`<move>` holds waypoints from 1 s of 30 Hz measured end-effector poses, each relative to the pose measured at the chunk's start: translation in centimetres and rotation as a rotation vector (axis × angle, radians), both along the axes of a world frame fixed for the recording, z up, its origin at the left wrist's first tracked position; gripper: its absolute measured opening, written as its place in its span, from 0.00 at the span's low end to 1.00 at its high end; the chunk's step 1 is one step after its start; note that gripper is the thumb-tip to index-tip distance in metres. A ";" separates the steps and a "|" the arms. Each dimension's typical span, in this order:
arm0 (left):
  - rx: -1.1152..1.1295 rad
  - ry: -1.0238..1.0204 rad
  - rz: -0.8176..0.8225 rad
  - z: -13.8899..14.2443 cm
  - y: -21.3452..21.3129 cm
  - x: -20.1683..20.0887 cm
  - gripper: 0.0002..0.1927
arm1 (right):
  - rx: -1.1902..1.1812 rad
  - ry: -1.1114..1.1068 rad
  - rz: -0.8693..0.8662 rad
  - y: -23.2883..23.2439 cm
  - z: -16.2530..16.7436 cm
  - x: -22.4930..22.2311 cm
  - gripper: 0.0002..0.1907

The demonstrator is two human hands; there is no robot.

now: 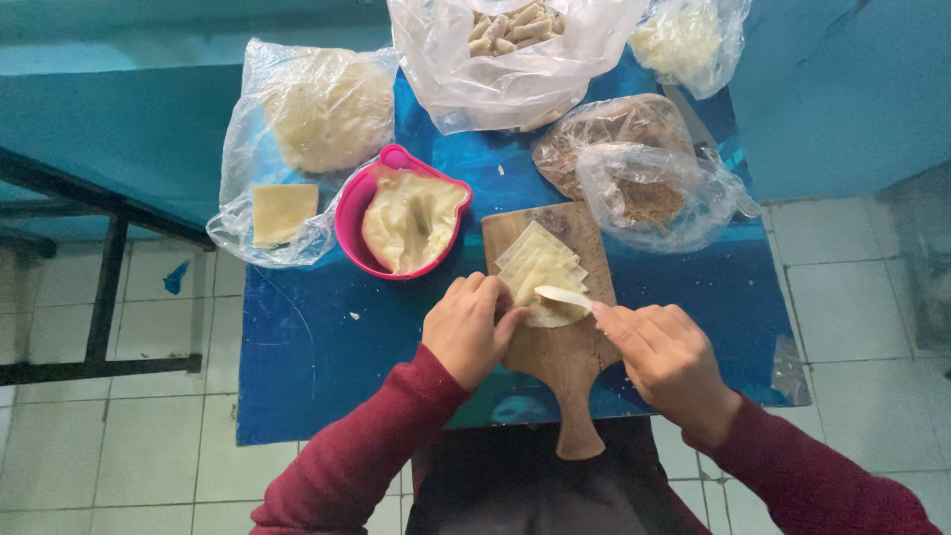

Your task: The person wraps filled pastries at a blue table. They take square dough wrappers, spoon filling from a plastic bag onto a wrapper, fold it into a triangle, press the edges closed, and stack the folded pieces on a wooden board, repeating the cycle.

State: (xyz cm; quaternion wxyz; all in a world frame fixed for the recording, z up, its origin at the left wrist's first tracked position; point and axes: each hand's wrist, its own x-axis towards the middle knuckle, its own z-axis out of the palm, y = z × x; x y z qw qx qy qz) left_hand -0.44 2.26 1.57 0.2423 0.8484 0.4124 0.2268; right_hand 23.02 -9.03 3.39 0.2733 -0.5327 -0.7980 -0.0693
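Note:
A wooden cutting board [573, 349] lies on the blue table [327, 347] with its handle toward me. On it sits a fanned stack of pale square dough wrappers [538, 258]. My left hand [470, 327] presses its fingertips on the near wrapper's left edge. My right hand [666, 357] holds a small pale spatula [563, 294] whose tip lies over that wrapper. A pink bowl [352, 213] of pale paste stands just left of the board.
A plastic bag with a round dough mass and one square wrapper [284, 211] lies at the back left. A bag of rolled pieces [510, 30], another pale bag [684, 40] and bags of brown filling [644, 188] stand behind. Tiled floor surrounds the table.

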 end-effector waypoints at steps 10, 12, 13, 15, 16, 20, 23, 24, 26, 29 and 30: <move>0.021 -0.172 -0.067 -0.1 -0.3 0.5 0.09 | 0.149 0.067 -0.125 -0.5 0.6 1.5 0.15; 0.023 -0.225 -0.081 -0.2 -0.4 0.7 0.08 | 0.146 0.002 -0.363 -0.4 0.7 2.5 0.11; 0.024 -0.243 -0.085 -0.2 -0.5 0.7 0.07 | 0.146 -0.030 -0.481 -0.3 0.9 3.2 0.10; 0.025 -0.280 -0.092 -0.4 -0.6 0.9 0.05 | 0.098 -0.039 -0.574 1.2 1.0 4.4 0.05; 0.005 -0.314 -0.101 -0.5 -0.6 1.0 0.05 | 0.072 -0.043 -0.620 1.9 1.0 4.7 0.04; -0.023 -0.412 -0.121 -1.0 -0.5 1.4 0.06 | 0.087 -0.055 -0.550 3.8 1.0 4.1 0.07; -0.086 -0.462 -0.105 -1.7 -0.4 1.8 0.08 | 0.068 -0.006 -0.478 3.3 0.7 2.2 0.08; -0.121 -0.477 -0.100 -1.9 -0.3 1.9 0.09 | -0.027 0.077 -0.422 3.3 0.4 1.4 0.08; -0.133 -0.460 -0.108 -2.3 -0.2 2.0 0.09 | -0.202 0.191 -0.356 3.4 -0.3 0.4 0.10; -0.081 -0.457 -0.139 -2.7 -0.1 2.3 0.10 | -0.357 0.259 -0.328 3.7 -1.5 -0.6 0.11; -0.052 -0.459 -0.152 -2.7 -0.1 2.3 0.10 | -0.352 0.267 -0.324 3.8 -1.9 -0.8 0.10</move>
